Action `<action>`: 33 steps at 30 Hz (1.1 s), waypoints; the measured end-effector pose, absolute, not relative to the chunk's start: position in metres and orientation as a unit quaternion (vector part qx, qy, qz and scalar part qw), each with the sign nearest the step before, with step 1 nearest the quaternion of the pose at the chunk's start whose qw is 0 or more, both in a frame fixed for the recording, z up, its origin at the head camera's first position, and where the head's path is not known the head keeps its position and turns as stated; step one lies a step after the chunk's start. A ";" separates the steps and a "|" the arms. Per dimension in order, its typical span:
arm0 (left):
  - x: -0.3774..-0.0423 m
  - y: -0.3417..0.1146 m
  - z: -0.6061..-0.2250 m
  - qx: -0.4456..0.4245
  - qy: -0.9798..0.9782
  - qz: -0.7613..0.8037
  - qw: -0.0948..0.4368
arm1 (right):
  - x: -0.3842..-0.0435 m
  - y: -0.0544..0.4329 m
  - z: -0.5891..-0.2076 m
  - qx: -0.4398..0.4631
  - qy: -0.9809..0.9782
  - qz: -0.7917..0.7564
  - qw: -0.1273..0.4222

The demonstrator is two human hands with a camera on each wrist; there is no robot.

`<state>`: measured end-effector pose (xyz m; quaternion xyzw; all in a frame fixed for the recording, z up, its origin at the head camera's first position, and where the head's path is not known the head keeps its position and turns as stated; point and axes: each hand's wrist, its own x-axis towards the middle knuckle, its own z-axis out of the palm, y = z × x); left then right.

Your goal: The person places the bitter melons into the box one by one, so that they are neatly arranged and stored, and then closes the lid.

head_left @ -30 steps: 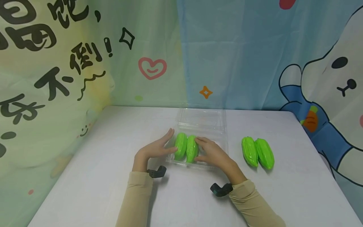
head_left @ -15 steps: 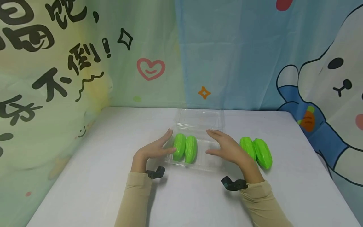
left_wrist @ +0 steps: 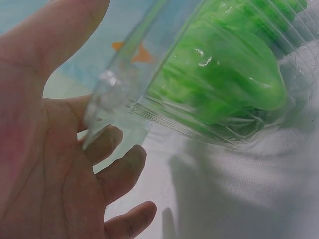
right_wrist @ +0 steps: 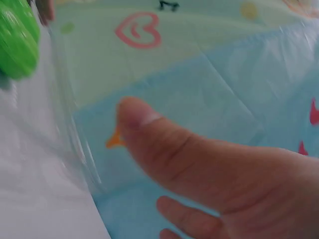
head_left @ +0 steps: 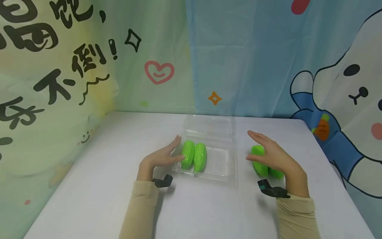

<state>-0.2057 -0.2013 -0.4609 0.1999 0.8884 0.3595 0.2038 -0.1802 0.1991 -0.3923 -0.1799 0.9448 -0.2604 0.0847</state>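
Note:
A clear plastic clamshell box (head_left: 221, 162) lies on the table with its lid (head_left: 210, 125) raised at the back. Side by side in its left half are two plump, ridged, bright green vegetables (head_left: 188, 155). My left hand (head_left: 159, 157) is at the box's left side, fingers extended and thumb reaching over the edge; in the left wrist view the clear wall (left_wrist: 144, 74) runs between thumb and fingers. To the right, my right hand (head_left: 273, 154) is over another green pair (head_left: 261, 168), partly covering it, with thumb and fingers spread and nothing held.
The white table (head_left: 89, 186) ends at a printed cloth backdrop (head_left: 247, 59), close behind the raised lid. Black wrist cameras (head_left: 163, 181) sit on both wrists. The box's right half lies beside the green pair inside it.
My right hand has left the second vegetable in the box and moved right, over the pair on the table. My left hand has stayed at the box's left side.

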 end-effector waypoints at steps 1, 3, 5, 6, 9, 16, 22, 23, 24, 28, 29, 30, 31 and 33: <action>-0.206 -0.201 -0.461 0.199 0.889 0.358 0.203 | -0.180 0.205 -0.393 -0.172 0.943 -0.267 0.095; -0.206 -0.202 -0.461 0.199 0.890 0.358 0.202 | -0.181 0.216 -0.396 -0.154 0.942 -0.275 0.115; -0.206 -0.202 -0.461 0.198 0.891 0.355 0.203 | -0.180 0.226 -0.398 -0.142 0.938 -0.286 0.132; -0.206 -0.202 -0.461 0.196 0.892 0.353 0.204 | -0.180 0.231 -0.400 -0.141 0.936 -0.293 0.137; -0.206 -0.203 -0.461 0.196 0.892 0.353 0.205 | -0.180 0.244 -0.407 -0.143 0.929 -0.308 0.146; -0.205 -0.202 -0.459 0.194 0.889 0.358 0.208 | -0.185 0.262 -0.427 -0.140 0.931 -0.297 0.159; -0.205 -0.202 -0.461 0.189 0.891 0.356 0.210 | -0.188 0.262 -0.432 -0.135 0.927 -0.302 0.174; -0.205 -0.203 -0.461 0.188 0.890 0.357 0.211 | -0.188 0.261 -0.433 -0.136 0.927 -0.303 0.177; -0.205 -0.203 -0.461 0.188 0.890 0.358 0.212 | -0.189 0.260 -0.433 -0.137 0.927 -0.301 0.178; -0.204 -0.203 -0.461 0.188 0.889 0.360 0.212 | -0.189 0.257 -0.433 -0.139 0.928 -0.292 0.185; -0.205 -0.202 -0.461 0.186 0.890 0.358 0.213 | -0.189 0.256 -0.433 -0.140 0.928 -0.291 0.187; -0.205 -0.202 -0.461 0.185 0.891 0.356 0.214 | -0.188 0.256 -0.433 -0.141 0.928 -0.290 0.188; -0.205 -0.202 -0.461 0.185 0.891 0.355 0.214 | -0.188 0.256 -0.434 -0.142 0.928 -0.289 0.189; -0.205 -0.202 -0.461 0.191 0.890 0.356 0.211 | -0.188 0.257 -0.435 -0.143 0.928 -0.287 0.189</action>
